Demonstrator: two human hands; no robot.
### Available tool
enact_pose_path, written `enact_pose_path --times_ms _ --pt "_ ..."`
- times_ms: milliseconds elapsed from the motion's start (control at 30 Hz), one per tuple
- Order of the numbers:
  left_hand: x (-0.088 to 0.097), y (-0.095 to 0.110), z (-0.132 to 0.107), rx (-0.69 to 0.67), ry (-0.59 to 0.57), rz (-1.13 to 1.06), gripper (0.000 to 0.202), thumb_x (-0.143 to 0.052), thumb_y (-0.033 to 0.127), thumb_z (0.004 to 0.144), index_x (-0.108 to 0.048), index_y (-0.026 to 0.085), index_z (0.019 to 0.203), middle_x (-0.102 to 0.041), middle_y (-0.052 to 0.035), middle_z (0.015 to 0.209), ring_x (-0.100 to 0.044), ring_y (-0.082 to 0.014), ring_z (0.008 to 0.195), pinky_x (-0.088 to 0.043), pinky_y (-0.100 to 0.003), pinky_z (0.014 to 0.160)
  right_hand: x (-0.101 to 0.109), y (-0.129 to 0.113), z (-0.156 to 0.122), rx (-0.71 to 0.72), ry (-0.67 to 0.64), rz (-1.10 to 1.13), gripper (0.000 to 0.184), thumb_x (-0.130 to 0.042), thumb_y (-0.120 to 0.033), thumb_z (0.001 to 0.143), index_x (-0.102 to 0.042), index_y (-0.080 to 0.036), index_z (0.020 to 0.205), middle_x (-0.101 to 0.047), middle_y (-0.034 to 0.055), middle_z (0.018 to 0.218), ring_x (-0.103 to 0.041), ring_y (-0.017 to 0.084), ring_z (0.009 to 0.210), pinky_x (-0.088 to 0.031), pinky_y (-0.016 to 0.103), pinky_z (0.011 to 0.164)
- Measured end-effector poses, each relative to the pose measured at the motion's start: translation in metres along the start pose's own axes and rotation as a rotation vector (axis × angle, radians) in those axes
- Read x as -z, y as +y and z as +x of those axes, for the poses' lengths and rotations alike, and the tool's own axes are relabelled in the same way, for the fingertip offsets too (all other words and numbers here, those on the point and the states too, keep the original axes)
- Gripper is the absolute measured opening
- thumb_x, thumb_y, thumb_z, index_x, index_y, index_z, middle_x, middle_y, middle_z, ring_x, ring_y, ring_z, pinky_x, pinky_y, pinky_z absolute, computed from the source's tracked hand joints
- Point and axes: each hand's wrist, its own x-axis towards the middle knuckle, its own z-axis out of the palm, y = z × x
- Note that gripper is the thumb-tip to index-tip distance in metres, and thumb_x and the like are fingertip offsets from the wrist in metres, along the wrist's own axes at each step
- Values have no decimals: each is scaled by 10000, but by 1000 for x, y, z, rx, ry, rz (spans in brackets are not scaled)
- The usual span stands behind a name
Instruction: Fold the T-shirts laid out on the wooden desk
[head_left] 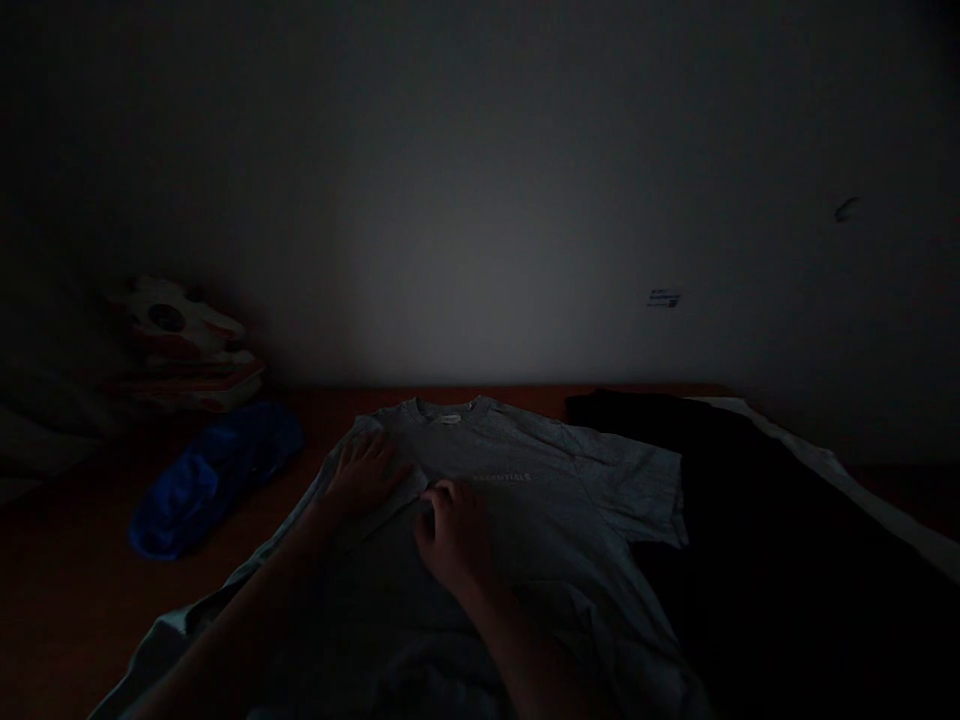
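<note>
Grey T-shirt [570, 480]: left hand [364, 475] spread flat on it; right hand [454, 535] curled, grip unclear.

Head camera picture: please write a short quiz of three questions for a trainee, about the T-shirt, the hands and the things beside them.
1. True or false: the left hand and the right hand both touch the grey T-shirt.
2. What lies to the left of the T-shirt? A) a blue cloth B) a yellow cup C) a green book
3. What colour is the garment that lies to the right of the T-shirt?

Key: 1 true; 2 A; 3 black.
</note>
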Motion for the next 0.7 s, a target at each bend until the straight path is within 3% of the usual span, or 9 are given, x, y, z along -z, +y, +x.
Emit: enact_pose_path --times_ms 167,333,500,600,700 --pt "25 54 -12 -93 36 -95 339 -491 269 923 -686 183 1187 -660 -172 1303 -636 -322 1188 -468 -480 1042 -2 8 9 -129 246 280 158 -537 -295 935 -632 -222 1038 -704 82 1038 -652 219 1022 -487 368 957" --pt "25 101 -35 -123 27 -380 274 -441 249 938 -679 223 1072 -698 -99 1054 -683 -237 928 -545 -383 856 -2 24 16 -262 372 540 251 -459 -415 959 -598 -214 1018 -699 109 1012 -661 221 949 -525 351 872" --pt "17 101 -43 -152 40 -664 208 -507 298 899 -686 211 956 -698 -85 968 -661 -218 866 -532 -346 812 -3 33 18 -302 370 630 328 -490 -525 932 -609 -224 986 -704 87 967 -660 210 863 -533 326 781" --pt "16 92 -39 3 76 -979 267 -573 380 859 -690 205 1024 -718 -74 975 -673 -223 883 -529 -340 813 0 36 20 -340 281 648 393 -520 -590 892 -622 -224 992 -718 81 969 -668 209 867 -531 330 796" --pt "17 84 -32 226 155 -1311 361 -678 455 762 -702 202 1018 -711 -40 904 -662 -209 841 -514 -306 758 13 46 23 -357 128 638 426 -592 -639 819 -649 -222 883 -731 58 842 -691 215 793 -545 330 733"
